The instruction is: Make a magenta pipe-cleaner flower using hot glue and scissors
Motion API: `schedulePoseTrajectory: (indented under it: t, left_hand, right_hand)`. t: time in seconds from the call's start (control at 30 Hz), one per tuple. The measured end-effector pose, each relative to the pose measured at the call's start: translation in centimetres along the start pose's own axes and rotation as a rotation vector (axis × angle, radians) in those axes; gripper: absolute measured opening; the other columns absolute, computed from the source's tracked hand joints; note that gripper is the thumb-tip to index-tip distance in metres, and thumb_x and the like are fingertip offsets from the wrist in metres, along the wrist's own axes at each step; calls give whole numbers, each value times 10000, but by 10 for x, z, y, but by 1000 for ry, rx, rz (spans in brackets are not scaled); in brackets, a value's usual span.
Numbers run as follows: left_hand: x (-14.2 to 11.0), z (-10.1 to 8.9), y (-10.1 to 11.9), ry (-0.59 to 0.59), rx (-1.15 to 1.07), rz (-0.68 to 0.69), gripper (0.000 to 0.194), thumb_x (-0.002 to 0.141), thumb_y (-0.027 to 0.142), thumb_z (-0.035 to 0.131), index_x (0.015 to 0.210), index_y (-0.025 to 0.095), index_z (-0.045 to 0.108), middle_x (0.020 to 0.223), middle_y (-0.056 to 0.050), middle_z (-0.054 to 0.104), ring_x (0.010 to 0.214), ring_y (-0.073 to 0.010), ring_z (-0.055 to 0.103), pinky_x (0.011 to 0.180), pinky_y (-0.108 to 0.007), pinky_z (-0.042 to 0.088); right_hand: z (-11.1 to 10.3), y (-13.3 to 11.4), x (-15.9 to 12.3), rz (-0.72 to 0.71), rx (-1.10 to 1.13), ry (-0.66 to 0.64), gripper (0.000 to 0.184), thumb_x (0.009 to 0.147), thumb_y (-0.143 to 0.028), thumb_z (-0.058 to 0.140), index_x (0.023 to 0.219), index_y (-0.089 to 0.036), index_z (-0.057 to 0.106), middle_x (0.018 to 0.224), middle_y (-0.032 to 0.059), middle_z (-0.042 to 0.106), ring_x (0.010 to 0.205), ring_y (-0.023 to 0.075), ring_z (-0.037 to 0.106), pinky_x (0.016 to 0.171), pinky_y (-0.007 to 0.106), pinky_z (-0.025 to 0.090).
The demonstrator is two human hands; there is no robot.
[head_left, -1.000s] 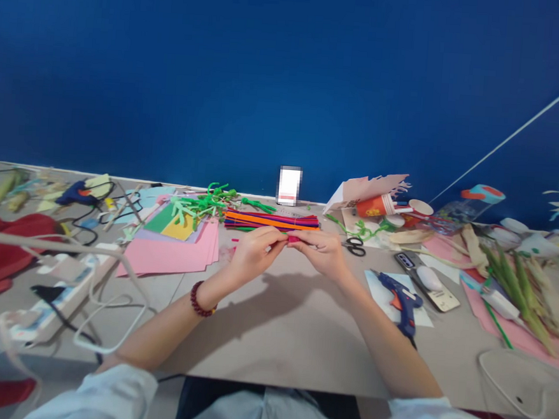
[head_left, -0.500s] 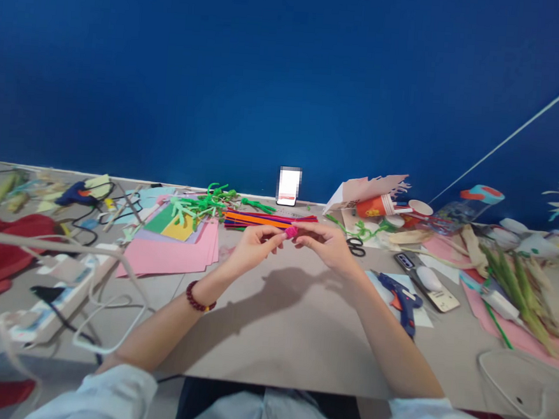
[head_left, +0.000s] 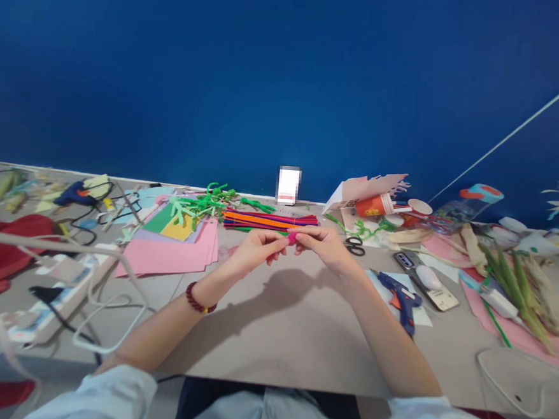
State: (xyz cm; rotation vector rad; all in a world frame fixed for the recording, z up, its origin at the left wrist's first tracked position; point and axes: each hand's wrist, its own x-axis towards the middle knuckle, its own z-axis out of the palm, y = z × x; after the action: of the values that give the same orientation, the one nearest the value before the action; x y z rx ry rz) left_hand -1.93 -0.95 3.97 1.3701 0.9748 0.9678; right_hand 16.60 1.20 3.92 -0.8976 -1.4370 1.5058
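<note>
A small magenta, fuzzy piece (head_left: 291, 237), which looks like a coiled pipe cleaner, is pinched between my two hands above the table. My left hand (head_left: 261, 246) grips it from the left with thumb and fingertips. From the right, my right hand (head_left: 325, 246) closes thumb and forefinger on it. Just behind the hands lies a bundle of pipe cleaners (head_left: 254, 220) in orange, red, purple and blue. Black-handled scissors (head_left: 355, 245) rest beside my right hand. The fingers hide part of the magenta piece.
Pink paper sheets (head_left: 161, 255) and green pipe cleaner shapes (head_left: 208, 204) lie left. A glue gun (head_left: 400, 299), a phone (head_left: 439, 296) and corn husks (head_left: 518, 283) lie right. A power strip (head_left: 62, 299) with cables sits front left. A lit phone (head_left: 288, 186) stands against the blue wall.
My right thumb and fingers have closed in on the magenta piece, and the fingers are more curled. My left hand has hardly moved.
</note>
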Motion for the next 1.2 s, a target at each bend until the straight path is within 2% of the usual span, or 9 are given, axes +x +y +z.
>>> schedulePoseTrajectory:
  t: [0.13,0.23,0.33,0.43,0.57,0.67,0.87,1.0,1.2]
  left_hand:
    - [-2,3,5,65,136,84,250,732,398,649,689,152,664,562,3,584,441,-65,446,374,-182,335]
    - [-3,4,6,93,193,171,221,744,358,636,670,152,662,587,-6,602,455,-69,457,383,-184,340]
    - [-3,4,6,100,199,195,213,747,347,633,664,152,658,598,-7,604,465,-71,459,394,-186,345]
    - [-2,3,6,78,128,130,228,738,367,645,670,149,648,592,0,589,470,-67,453,397,-182,338]
    - [-1,1,6,24,-83,-26,263,720,401,664,705,139,646,593,4,574,466,-57,451,403,-173,333]
    - [1,0,4,-17,-246,-160,269,698,392,692,725,128,644,596,1,569,462,-56,460,405,-172,335]
    - [2,1,-2,-138,-486,-346,214,712,312,702,747,112,634,603,9,535,467,-41,438,423,-164,343]
    - [2,1,-5,-205,-563,-351,168,746,265,671,760,102,632,605,8,514,461,-32,403,422,-159,331]
    - [3,2,-8,-211,-605,-331,171,743,261,672,776,96,640,605,10,486,478,-32,396,431,-152,332]
  right_hand:
    - [2,-1,-1,6,-14,4,290,661,-381,750,874,-185,743,755,40,712,611,130,635,681,325,552]
    - [5,-3,-2,-44,-57,30,273,664,-390,745,847,-187,748,815,50,708,610,134,642,674,322,548]
    - [7,-4,-3,-110,-78,52,242,679,-386,735,821,-190,751,824,47,693,596,132,643,651,312,546]
    - [6,-1,-2,-121,-49,23,240,713,-388,710,844,-191,749,838,49,687,608,129,635,648,313,547]
    - [1,2,0,-91,51,-63,304,788,-396,640,1019,-210,709,760,33,673,630,120,601,631,306,540]
    - [-1,3,1,-59,66,-92,343,781,-360,660,1099,-233,672,724,14,665,626,113,589,628,293,528]
    - [1,5,2,-38,88,-129,259,747,-336,696,968,-206,724,727,25,673,641,123,594,615,281,502]
    - [2,7,3,-71,61,-124,205,738,-328,705,884,-188,737,712,22,662,640,116,583,629,273,483]
    - [7,9,4,-115,52,-60,210,715,-369,714,705,-160,726,702,29,641,618,117,565,622,283,472]
